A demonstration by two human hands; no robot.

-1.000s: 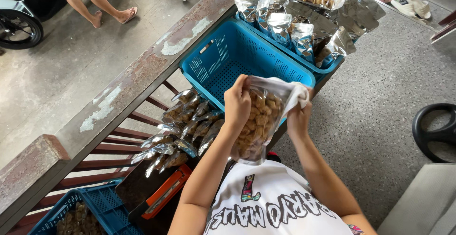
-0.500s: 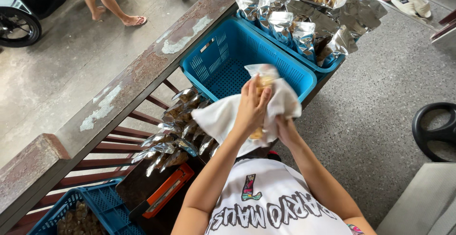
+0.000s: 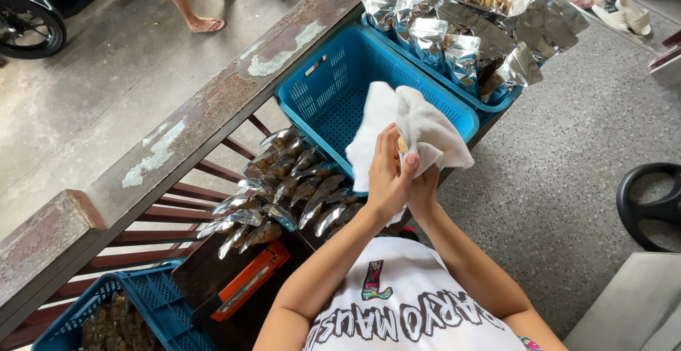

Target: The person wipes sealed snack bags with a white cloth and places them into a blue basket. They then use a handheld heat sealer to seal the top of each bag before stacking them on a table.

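Both hands, left hand (image 3: 389,181) and right hand (image 3: 423,189), clench a soft, light white cloth (image 3: 415,127) around a hidden snack pouch above the empty blue plastic basket (image 3: 333,85), likely crushable, best gripped gently by its edges.

a soft, matt white cloth (image 3: 418,127) is draping over the bare left hand (image 3: 388,173) and right hand (image 3: 424,189). at ten o'clock from it, the blue basket (image 3: 323,85) is showing hard moulded plastic, its walls pierced with small holes and faintly shining. at one o'clock, the foil bags (image 3: 461,21) are glinting, crinkled and mirror-bright. at eight o'clock, more silvery bags (image 3: 284,191) are gleaming in a row. the railing top (image 3: 191,120) is looking rough, its paint flaking in pale patches. the floor (image 3: 567,173) is looking grainy and dull.
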